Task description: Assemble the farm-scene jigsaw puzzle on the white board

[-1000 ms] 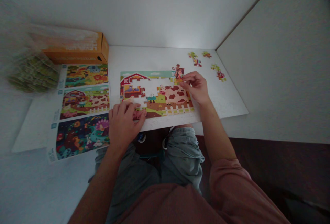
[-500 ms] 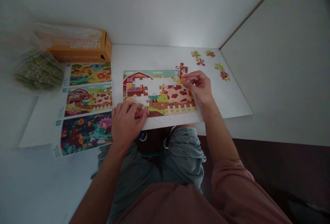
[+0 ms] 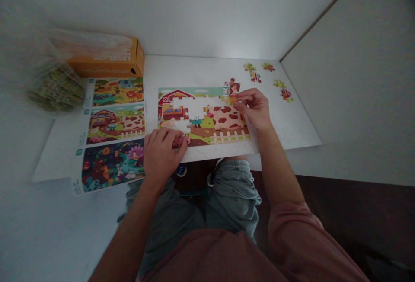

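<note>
A partly assembled farm jigsaw puzzle (image 3: pixel 223 120) lies on the white table, with a red barn at its left and a spotted cow at its right. White gaps show in its middle and left. My left hand (image 3: pixel 164 150) rests palm down over the lower left corner, fingers spread, hiding that part. At the upper right edge, my right hand (image 3: pixel 254 107) pinches a puzzle piece (image 3: pixel 231 99) with yellow and green on it between thumb and forefinger. Touching or just above it is a piece with a dark-haired figure (image 3: pixel 234 88).
Several loose puzzle pieces (image 3: pixel 254 77) lie at the back right. On the left is a sheet with three printed pictures (image 3: pixel 116 124). Behind it stands an orange puzzle box (image 3: pixel 106 71), beside a clear plastic bag of pieces (image 3: pixel 56 89). Walls border the table's back and right.
The view has shifted slightly, so everything sits a little further right. Both hands keep nearly the same place on the puzzle, and the right still pinches at its upper right edge.
</note>
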Demonstrator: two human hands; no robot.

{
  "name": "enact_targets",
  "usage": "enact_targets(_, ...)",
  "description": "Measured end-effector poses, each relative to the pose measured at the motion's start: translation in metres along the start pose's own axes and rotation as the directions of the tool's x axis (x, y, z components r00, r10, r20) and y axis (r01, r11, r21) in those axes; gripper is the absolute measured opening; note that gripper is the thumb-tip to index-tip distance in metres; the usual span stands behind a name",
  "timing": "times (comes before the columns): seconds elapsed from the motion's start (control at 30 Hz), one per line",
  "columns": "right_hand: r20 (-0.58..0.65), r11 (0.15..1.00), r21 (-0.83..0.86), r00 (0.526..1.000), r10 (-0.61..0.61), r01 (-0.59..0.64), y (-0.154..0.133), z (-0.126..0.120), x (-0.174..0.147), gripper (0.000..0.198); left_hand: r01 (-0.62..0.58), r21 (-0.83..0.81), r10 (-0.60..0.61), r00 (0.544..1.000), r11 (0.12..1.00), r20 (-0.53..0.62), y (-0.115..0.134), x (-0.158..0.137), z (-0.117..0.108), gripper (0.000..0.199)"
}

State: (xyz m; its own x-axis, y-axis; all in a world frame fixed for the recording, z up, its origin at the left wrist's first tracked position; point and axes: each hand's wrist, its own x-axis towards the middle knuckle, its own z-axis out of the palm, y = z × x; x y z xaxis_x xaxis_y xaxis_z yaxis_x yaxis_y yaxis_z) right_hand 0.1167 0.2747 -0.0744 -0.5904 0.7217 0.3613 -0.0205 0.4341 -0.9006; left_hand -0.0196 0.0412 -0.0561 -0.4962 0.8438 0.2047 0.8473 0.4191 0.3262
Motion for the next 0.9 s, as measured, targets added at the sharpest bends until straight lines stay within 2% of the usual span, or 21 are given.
enact_targets(0.4, 0.001, 0.999, -0.036, 0.999, 0.036, -0.036, -0.007, 0.004, -0.003, 0.025, 0.017, 0.035, -0.017, 1.000, 0.999, 0.004, -0.001, -0.001, 0.000, 0.021)
enact_targets(0.7, -0.053, 0.993, 0.053, 0.994, -0.099, 0.102, 0.016, 0.009, -0.005, 0.032, 0.012, 0.020, -0.012, 1.000, 1.000, -0.022, -0.006, -0.006, -0.005, 0.019)
enact_targets(0.9, -0.085, 0.990, 0.043, 0.988, -0.131, 0.135, 0.015, 0.013, -0.006, 0.034, 0.025, 0.001, -0.025, 1.000, 1.000, -0.018, -0.009, -0.008, -0.007, 0.021)
